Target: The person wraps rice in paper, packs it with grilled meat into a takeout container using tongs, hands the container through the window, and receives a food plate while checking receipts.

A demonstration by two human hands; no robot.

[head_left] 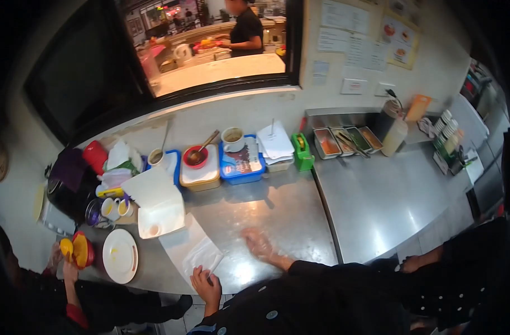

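My left hand (207, 286) is at the counter's front edge, fingers apart, its tips at a thin clear plastic sheet or glove (203, 261). That plastic lies on a strip of white paper (180, 241). Over the steel counter, my right hand (259, 244) reaches out in what looks like a clear plastic glove. Its fingers look extended, though blurred, and nothing shows in them. An open white takeaway box (161, 219) stands beyond the paper, with a small pale item (154, 229) inside.
Left, a co-worker's hands (69, 271) hold a yellow item by a red bowl (87, 251), beside a white plate (120, 255). Tubs (242, 177) and cups line the wall. Right are sauce trays (326, 154), bottles (394, 138) and another person's hand (412, 263).
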